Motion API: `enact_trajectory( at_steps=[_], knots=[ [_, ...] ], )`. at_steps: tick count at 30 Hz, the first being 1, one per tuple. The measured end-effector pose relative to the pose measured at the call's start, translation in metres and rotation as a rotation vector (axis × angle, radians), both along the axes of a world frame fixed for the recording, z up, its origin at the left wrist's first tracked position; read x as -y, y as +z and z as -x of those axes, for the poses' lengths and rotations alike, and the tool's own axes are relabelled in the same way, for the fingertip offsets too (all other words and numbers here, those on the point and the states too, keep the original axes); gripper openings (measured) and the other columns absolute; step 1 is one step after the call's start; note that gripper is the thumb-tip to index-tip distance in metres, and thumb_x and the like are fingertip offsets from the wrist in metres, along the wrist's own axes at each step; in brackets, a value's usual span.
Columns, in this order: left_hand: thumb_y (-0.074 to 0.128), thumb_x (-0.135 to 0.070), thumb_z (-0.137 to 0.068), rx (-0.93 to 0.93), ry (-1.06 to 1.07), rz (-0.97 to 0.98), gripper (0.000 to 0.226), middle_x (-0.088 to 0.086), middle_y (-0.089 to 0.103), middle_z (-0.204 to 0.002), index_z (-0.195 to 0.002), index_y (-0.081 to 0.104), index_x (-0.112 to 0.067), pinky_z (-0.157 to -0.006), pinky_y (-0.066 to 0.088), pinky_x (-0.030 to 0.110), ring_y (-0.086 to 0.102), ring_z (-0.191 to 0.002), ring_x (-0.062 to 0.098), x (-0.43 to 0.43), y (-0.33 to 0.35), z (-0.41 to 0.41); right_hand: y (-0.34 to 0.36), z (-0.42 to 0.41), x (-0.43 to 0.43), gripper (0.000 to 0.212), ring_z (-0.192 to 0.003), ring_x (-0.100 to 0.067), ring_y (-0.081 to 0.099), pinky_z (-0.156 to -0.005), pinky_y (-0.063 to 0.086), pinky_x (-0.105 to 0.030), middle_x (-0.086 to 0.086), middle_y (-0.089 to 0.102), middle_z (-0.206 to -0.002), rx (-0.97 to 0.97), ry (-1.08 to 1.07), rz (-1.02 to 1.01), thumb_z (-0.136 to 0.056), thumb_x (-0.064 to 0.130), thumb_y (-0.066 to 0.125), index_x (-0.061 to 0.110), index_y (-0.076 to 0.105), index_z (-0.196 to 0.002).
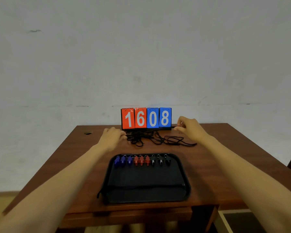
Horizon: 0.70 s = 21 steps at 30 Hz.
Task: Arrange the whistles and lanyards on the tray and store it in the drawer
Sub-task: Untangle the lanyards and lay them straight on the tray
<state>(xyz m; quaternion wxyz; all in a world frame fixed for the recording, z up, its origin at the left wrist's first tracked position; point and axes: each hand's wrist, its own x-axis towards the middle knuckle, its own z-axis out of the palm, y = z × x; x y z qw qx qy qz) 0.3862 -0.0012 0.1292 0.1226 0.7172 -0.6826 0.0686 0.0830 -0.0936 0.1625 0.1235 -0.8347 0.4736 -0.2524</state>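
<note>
Lanyards [155, 138] tangled on brown table [71, 158] behind tray [186, 179] | pale scuffed wall [141, 47]

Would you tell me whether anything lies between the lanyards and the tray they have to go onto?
No object lies on the table between the lanyards and the tray. On the tray itself, the row of whistles lines the far edge and a black pouch covers much of the rest, so free room looks scarce.

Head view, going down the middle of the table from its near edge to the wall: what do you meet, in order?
Black pouch lying in the tray → row of whistles → tangled lanyards → scoreboard reading 1608.
</note>
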Motion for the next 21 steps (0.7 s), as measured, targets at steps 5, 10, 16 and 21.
enact_trajectory(
  at_steps=[5,10,16,21],
  knots=[
    [0.037,-0.027,-0.101,-0.07,0.063,-0.07,0.033,0.006,0.061,-0.122,-0.124,0.058,-0.015,-0.097,0.038,0.037,0.054,-0.113,0.026,-0.02,-0.033,-0.023,-0.042,0.013,-0.013,0.021,-0.067,-0.019,0.05,-0.058,0.036,-0.028,-0.011,0.064,-0.079,0.002,-0.044,-0.082,-0.091,0.025,0.062,0.007,0.056,-0.082],
    [0.036,-0.024,-0.101,-0.231,0.086,-0.188,0.034,0.01,0.056,-0.122,-0.124,0.058,-0.011,-0.097,0.043,0.039,0.055,-0.112,0.028,-0.039,-0.063,-0.03,-0.086,0.022,-0.02,0.014,-0.091,-0.02,0.058,-0.077,0.041,-0.026,-0.004,0.063,-0.098,-0.065,-0.092,-0.207,-0.095,0.015,0.053,0.008,0.065,-0.096],
    [0.046,-0.025,-0.097,-0.379,0.116,-0.217,0.015,0.003,0.063,-0.1,-0.101,0.058,-0.018,-0.078,0.047,0.038,0.059,-0.092,0.026,-0.062,-0.092,-0.03,-0.12,0.026,-0.03,0.011,-0.081,-0.023,0.057,-0.07,0.044,-0.033,-0.005,0.063,-0.082,-0.088,-0.182,-0.313,-0.086,0.015,0.066,0.011,0.057,-0.081],
    [0.062,-0.032,-0.089,-0.516,0.2,-0.197,0.014,-0.003,0.068,-0.086,-0.077,0.064,-0.026,-0.072,0.047,0.033,0.061,-0.088,0.021,-0.075,-0.11,-0.036,-0.136,0.031,-0.036,0.013,-0.081,-0.019,0.057,-0.07,0.043,-0.03,-0.003,0.062,-0.082,-0.109,-0.193,-0.353,-0.088,0.013,0.065,0.013,0.058,-0.076]
  ],
)
